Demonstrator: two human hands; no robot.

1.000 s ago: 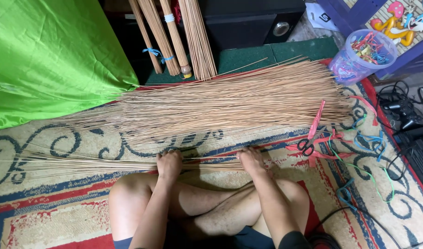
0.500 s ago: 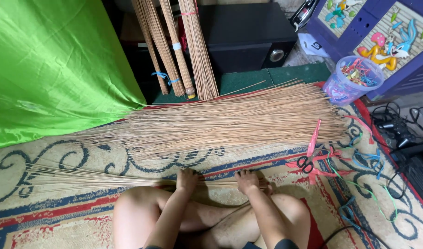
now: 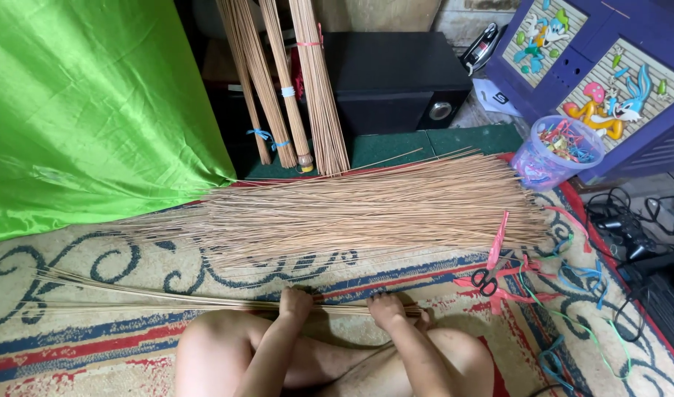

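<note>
left hand (image 3: 296,302): closed around the small stick bundle (image 3: 168,300), lower centre
right hand (image 3: 387,309): gripping the same bundle's thick end
step: looks like gathering sticks into a bunch
next: needs an even, tight grip
big stick pile (image 3: 366,209): mid-frame, untouched

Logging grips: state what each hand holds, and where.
Both the left hand and right hand grip the small stick bundle near its right end.
</note>
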